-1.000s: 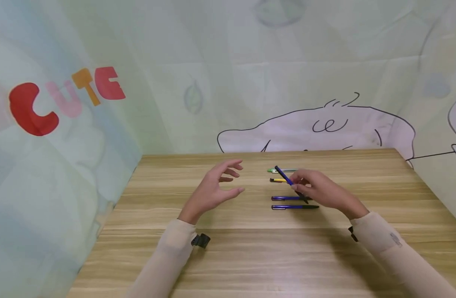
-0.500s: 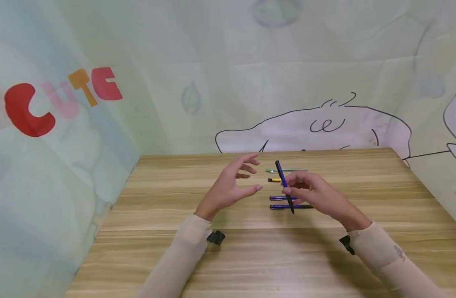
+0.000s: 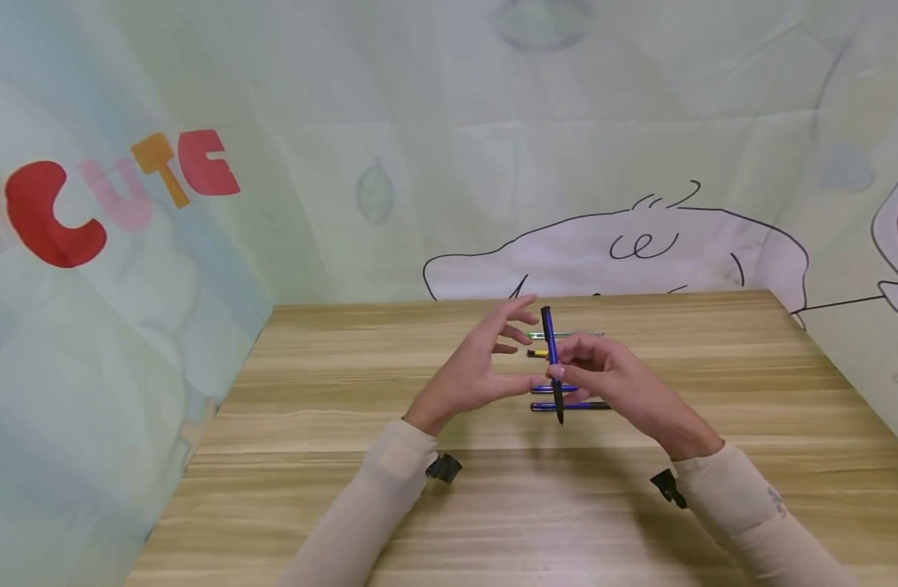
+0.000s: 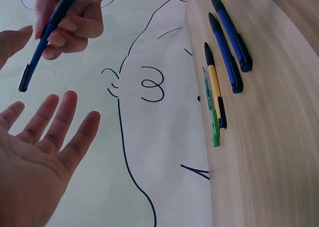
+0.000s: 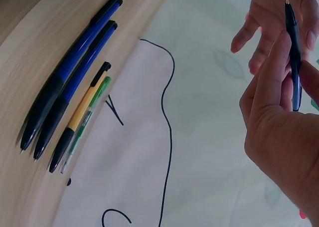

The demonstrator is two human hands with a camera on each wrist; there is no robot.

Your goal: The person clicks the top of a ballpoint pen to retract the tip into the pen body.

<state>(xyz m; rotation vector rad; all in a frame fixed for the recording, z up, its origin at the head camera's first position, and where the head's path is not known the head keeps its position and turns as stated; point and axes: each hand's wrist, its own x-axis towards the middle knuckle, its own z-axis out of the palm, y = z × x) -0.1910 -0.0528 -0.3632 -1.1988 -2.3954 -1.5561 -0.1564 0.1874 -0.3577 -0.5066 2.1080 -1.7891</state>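
My right hand [image 3: 610,379] pinches a blue pen [image 3: 552,350] with a black tip between thumb and fingers, raised over the table with its tip pointing down toward me. Facing it from the left, my left hand [image 3: 474,367] is spread, thumb apart from the fingers, and holds nothing. In the left wrist view the pen's clip end [image 4: 25,80] hangs above the open left fingers [image 4: 62,107]. Under the hands lie two more blue pens, the nearer pen [image 3: 577,406] and the farther pen [image 3: 547,389], partly covered by the right hand in the head view.
A yellow pen [image 5: 82,110] with black ends and a clear green pen [image 5: 89,119] lie beside the blue ones in a row on the wooden table [image 3: 309,489]. A printed cloth [image 3: 331,204] rises behind the table's back edge and along its left side.
The left hand has moved right, close to the held pen. My right hand has shifted slightly left, turning the pen from a slant to nearly straight up and down in the head view.
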